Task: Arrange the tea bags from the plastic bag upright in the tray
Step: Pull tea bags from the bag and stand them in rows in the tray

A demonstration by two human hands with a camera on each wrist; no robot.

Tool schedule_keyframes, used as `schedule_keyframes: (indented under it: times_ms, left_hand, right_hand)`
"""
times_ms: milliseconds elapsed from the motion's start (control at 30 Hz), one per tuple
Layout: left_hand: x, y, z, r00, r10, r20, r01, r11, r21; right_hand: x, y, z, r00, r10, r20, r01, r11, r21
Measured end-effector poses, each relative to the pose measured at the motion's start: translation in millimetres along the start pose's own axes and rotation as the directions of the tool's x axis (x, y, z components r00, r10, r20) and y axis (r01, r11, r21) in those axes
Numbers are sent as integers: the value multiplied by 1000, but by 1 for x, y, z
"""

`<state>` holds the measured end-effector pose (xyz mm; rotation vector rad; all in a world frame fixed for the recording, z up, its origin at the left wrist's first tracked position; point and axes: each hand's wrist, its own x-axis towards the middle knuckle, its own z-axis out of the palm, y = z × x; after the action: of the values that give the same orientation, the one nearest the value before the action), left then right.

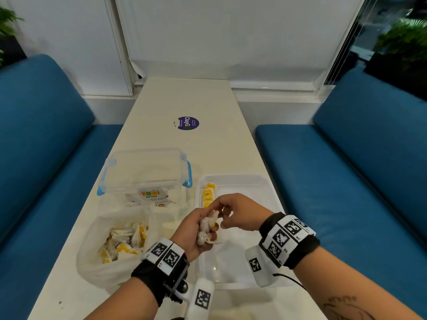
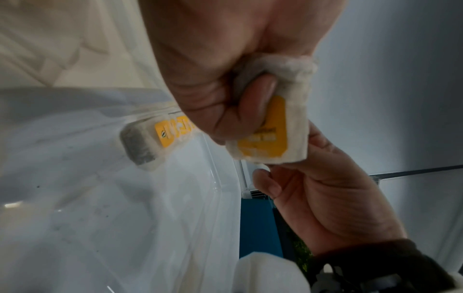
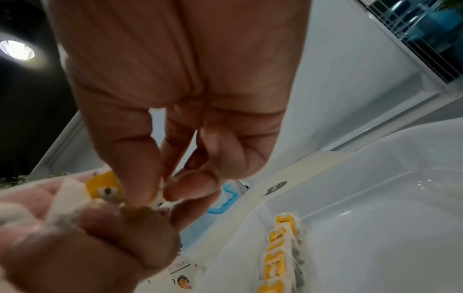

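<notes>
Setting: white counter (image 1: 175, 100) between two blue benches, blinds drawn behind.
Left hand (image 1: 194, 229): grip curled round a small clutch of tea bags (image 1: 206, 227), held above the near end of the white tray (image 1: 265, 188).
Right hand (image 1: 240, 213): thumb and forefinger pinched on the top of one held bag, teasing it from the bunch.
Handling: light, soft paper pouches with a yellow tag; they crush and tear easily and the strings likely tangle, so take one by its stiffer top edge or tag, gently.
Plastic bag (image 1: 92, 257): left of the hands, open, many bags heaped inside.
Row in tray (image 1: 208, 195): a few bags standing on edge along the far left wall.
Clear box (image 1: 143, 172): blue latches, beyond the plastic bag.
</notes>
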<state>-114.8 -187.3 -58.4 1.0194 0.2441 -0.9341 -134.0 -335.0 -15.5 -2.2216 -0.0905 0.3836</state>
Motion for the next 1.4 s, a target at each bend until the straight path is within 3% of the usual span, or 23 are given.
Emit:
schedule_keyframes:
  times_ms: [167, 367, 467, 600, 700, 733, 800, 867, 1033, 1200, 1300, 1400]
  left_hand:
    - [-2, 0, -2, 995, -40, 88, 37, 999, 29]
    - [2, -5, -8, 990, 127, -65, -113, 976, 186]
    - [4, -7, -9, 985, 136, -102, -118, 978, 171]
    - [4, -4, -12, 975, 123, -187, -99, 986, 132]
    - [5, 1, -21, 960, 120, -254, -110, 993, 51]
    - [6, 1, -24, 955, 122, -269, -119, 993, 28]
    - [6, 2, -29, 947, 133, -292, -137, 991, 9]
    - [6, 3, -32, 943, 148, -299, -153, 988, 6]
    - [3, 2, -34, 942, 153, -299, -164, 986, -11]
    - [1, 1, -38, 935, 162, -315, -167, 986, 11]
    - [-1, -1, -40, 935, 155, -320, -162, 987, 4]
    - [-3, -4, -41, 939, 146, -312, -156, 988, -6]
  right_hand:
    - [0, 4, -2, 999, 42, -9, -41, 998, 44]
    - [3, 5, -6, 988, 145, -56, -122, 946, 299]
    - [5, 2, -5, 987, 144, -75, -110, 931, 347]
    - [7, -1, -9, 975, 167, -144, -125, 957, 263]
    - [6, -2, -17, 980, 156, -125, -98, 920, 379]
    - [7, -2, -19, 980, 159, -122, -109, 934, 339]
    - [10, 1, -19, 976, 170, -138, -162, 985, 66]
    - [15, 5, -16, 978, 175, -115, -185, 979, -80]
    - [25, 16, 1, 952, 300, 61, -282, 937, -209]
    - [39, 18, 27, 870, 389, 302, -283, 897, -339]
    - [46, 18, 35, 848, 422, 321, -326, 892, -313]
    - [54, 20, 38, 861, 446, 245, -354, 871, -341]
